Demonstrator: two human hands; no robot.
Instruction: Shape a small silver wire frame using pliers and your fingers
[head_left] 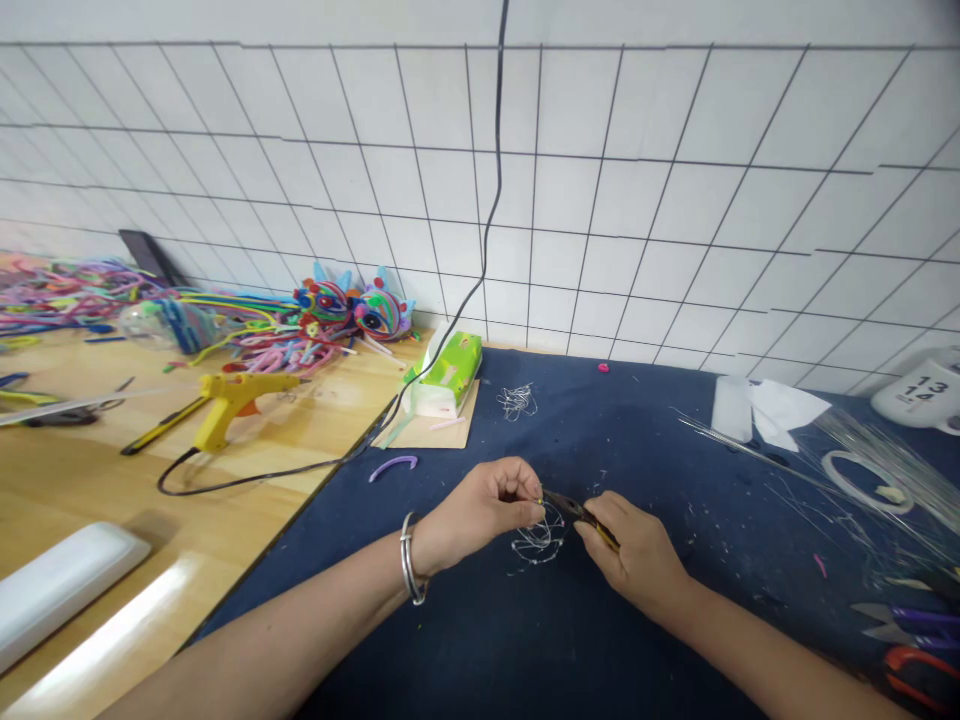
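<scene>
My left hand [491, 505] pinches the top of a small rounded wire frame [538, 540] of thin silvery wire, held over the dark blue cloth [450, 640]. In my right hand [637, 550] is a pair of pliers [576, 508] with yellow-and-black handles, fingers wrapped round them. The dark jaws point left and reach the wire close to my left fingertips. Whether the jaws grip the wire is too small to tell. A loose tangle of wire [517, 401] lies on the cloth beyond my hands.
A yellow glue gun [229, 405] and its cord lie left, near a green tissue pack [450, 375]. Colourful pipe cleaners [277, 350] are heaped at the back left. Straight wires [892, 470], a white mug [919, 393] and scissors [911, 625] are on the right.
</scene>
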